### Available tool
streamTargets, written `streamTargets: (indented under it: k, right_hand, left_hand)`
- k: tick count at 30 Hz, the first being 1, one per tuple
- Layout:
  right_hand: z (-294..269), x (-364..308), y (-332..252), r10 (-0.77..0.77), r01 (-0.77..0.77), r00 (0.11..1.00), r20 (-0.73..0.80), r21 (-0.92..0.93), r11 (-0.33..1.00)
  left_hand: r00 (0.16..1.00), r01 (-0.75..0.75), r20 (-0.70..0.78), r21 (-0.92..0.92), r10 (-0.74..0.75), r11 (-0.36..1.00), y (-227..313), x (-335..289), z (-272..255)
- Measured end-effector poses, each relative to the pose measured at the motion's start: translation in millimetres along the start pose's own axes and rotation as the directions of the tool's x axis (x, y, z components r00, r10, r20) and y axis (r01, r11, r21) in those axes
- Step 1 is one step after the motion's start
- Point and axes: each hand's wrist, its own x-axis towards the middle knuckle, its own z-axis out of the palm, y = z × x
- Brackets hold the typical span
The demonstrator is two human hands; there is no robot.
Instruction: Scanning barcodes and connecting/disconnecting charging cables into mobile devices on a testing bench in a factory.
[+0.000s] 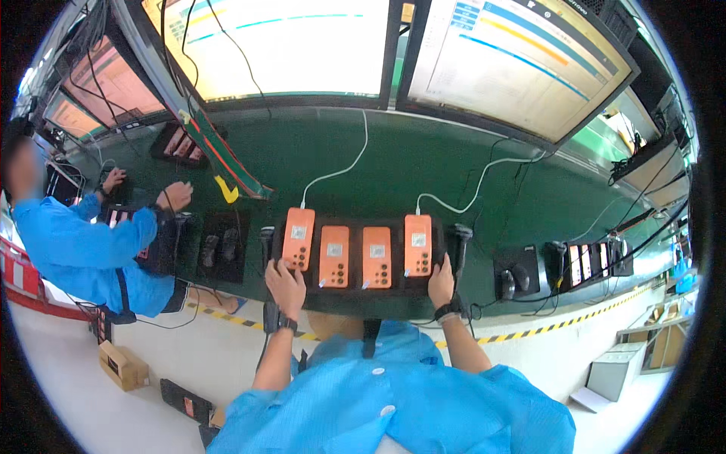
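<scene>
Several orange phones lie face down in a dark tray (pixel 355 301), camera lenses toward me, a pale label on each back. White cables plug into the far ends of the leftmost phone (pixel 298 240) and the rightmost phone (pixel 417 244). The second phone (pixel 334 265) and third phone (pixel 376 253) have no cable. My left hand (pixel 286 289) rests at the near left corner of the leftmost phone, its fingers extended. Beside the near right corner of the rightmost phone is my right hand (pixel 442 286), fingers stretched forward along the tray's edge; whether it touches the phone is unclear.
Black handheld scanners flank the tray, a left scanner (pixel 267 240) and a right scanner (pixel 460 240). Large monitors (pixel 291 49) stand behind the green bench (pixel 333 129). A mouse (pixel 520 277) lies to the right. A co-worker in blue (pixel 83 246) works at the left.
</scene>
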Motion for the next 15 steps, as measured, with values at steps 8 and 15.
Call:
streamTargets:
  k: [8, 15]
  right_hand:
    - [6, -4, -5, 0.078, -0.082, 0.994, -0.076, -0.042, 0.996]
    - [4, -4, -12, 0.061, -0.072, 0.989, -0.137, -0.079, 0.994]
  left_hand:
    - [0.994, 0.101, 0.055, -0.118, -0.095, 0.988, -25, 26, 27]
    - [0.977, 0.189, 0.121, -0.108, -0.176, 0.976, -26, 24, 34]
